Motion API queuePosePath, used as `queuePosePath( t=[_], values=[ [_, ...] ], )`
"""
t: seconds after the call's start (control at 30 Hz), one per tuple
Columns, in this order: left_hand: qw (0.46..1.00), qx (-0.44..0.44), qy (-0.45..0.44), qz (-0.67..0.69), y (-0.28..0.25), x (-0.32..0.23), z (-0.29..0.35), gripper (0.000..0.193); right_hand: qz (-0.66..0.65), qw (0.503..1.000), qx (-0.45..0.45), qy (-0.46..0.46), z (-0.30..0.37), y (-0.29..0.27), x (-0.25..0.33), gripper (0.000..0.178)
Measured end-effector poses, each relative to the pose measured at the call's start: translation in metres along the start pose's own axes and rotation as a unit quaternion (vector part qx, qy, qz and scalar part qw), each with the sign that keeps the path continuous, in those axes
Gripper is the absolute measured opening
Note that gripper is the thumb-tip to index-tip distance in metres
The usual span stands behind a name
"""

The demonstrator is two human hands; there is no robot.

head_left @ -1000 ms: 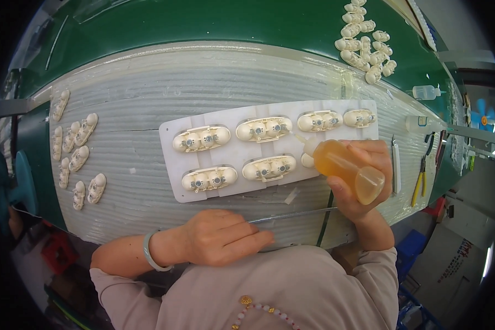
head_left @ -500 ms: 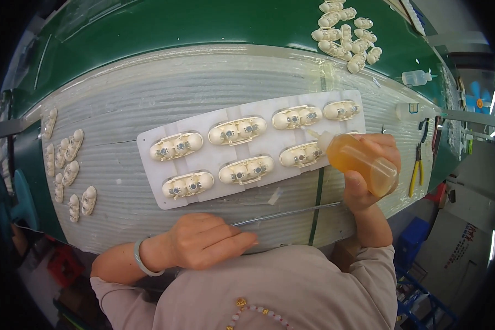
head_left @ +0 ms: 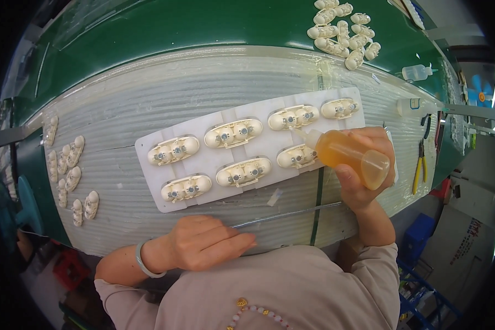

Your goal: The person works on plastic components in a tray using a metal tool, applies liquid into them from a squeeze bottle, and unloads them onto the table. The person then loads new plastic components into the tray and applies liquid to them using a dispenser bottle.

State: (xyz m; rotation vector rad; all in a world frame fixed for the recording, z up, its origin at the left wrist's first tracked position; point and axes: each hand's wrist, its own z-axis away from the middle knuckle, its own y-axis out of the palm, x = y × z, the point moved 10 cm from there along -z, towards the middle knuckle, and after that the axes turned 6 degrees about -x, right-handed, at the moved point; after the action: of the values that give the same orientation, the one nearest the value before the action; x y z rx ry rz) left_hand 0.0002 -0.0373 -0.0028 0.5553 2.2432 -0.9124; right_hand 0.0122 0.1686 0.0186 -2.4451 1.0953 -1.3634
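My right hand [head_left: 363, 165] is wrapped around a clear squeeze bottle [head_left: 341, 154] of amber liquid, tilted with its nozzle down to the left. The nozzle tip is at the lower edge of a cream two-domed plastic part [head_left: 293, 117] in the upper row; I cannot tell whether it touches. Several such parts sit in two rows on a white rectangular tray [head_left: 192, 157]; the bottle and hand hide the tray's lower right. My left hand [head_left: 209, 242] rests closed at the near table edge, its fingers curled and their inside hidden, next to a thin metal rod [head_left: 286, 214].
Loose cream parts lie at the left [head_left: 74, 179] and in a pile at the far right [head_left: 344, 33]. Yellow-handled pliers [head_left: 419, 168], a small clear bottle [head_left: 417, 72] and a whitish container [head_left: 408, 106] lie to the right. A clear scrap [head_left: 274, 197] is below the tray.
My right hand has moved the bottle slightly left, bringing its nozzle closer to the third part of the upper row. My left hand stays put. The view has shifted a little.
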Motion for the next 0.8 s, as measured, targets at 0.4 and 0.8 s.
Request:
queuePosePath(
  t=[0.4, 0.8],
  values=[
    [1.0, 0.002, -0.002, -0.001, 0.0, 0.0, -0.001, 0.02, -0.012, 1.0, -0.019, -0.001, -0.002, -0.006, -0.002, 0.047],
    [1.0, 0.0, -0.007, -0.005, 0.0, 0.0, -0.003, 0.018, -0.015, 0.996, -0.086, 0.011, 0.005, -0.029, -0.01, 0.042]
  ],
)
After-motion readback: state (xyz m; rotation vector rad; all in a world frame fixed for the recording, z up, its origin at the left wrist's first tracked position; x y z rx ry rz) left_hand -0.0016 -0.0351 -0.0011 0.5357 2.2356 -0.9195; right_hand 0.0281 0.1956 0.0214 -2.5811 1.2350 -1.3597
